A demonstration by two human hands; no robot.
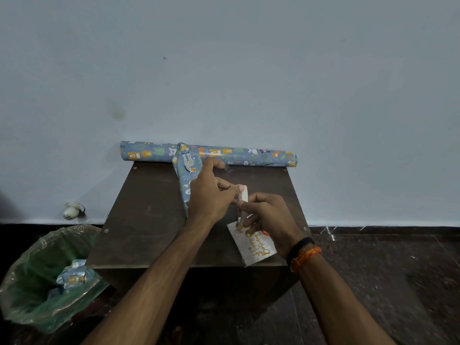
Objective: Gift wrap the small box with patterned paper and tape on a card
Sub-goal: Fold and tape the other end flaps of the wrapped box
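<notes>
Two hands: the left hand [211,192] and right hand [267,215] are both closed on a tape roll [244,193], pinched between them over the table [149,220].
Wrapped box: it is lodged behind the left hand, against the paper roll [249,155].
Card: the birthday card [254,246] is pinned under the right fingers at the table's front edge.
Risk: a card slip may be caused if the tape is pulled hard; the loose strip could fold onto itself.

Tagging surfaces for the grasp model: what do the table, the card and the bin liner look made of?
Table: dark brown board, probably laminate; matte, scuffed, with visible screw caps.
Card: white paper or thin card, with gold lettering; it seems to sit in a clear sleeve, judging by the shiny edge.
Bin liner: thin translucent green plastic, wrinkled and glossy.
</notes>
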